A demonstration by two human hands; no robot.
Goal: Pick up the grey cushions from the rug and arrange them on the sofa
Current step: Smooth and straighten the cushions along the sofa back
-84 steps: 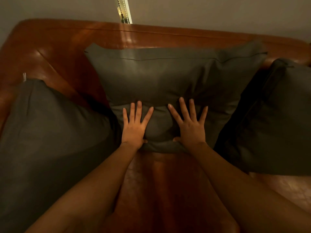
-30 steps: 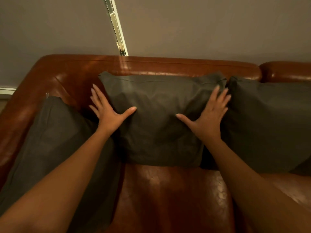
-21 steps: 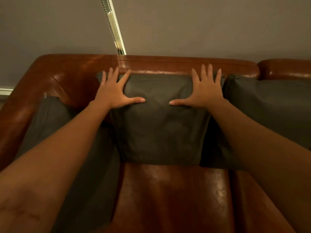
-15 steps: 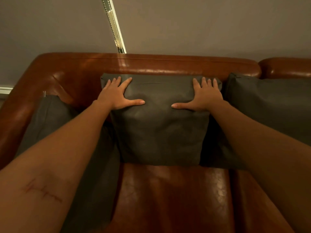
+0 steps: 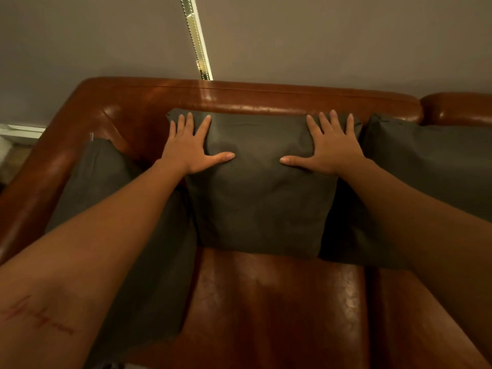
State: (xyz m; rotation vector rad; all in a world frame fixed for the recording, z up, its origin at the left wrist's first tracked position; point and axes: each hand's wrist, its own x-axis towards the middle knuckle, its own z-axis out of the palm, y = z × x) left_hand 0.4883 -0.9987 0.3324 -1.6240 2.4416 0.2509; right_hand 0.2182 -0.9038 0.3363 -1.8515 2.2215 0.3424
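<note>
Leather across most of the frame: glossy brown leather sofa with a rounded backrest. At centre, square grey fabric cushion standing upright against that backrest, lower edge on the seat. Left hand flat on its upper left corner, right hand flat on its upper right corner. Fingers of both straight and spread, thumbs pointing inward, pressing the fabric and gripping nothing. At frame left, second grey fabric cushion leaning on the sofa arm, touching the middle one. At right, third grey fabric cushion against the backrest, just beside it. Upper centre, gold beaded strip on the grey wall.
</note>
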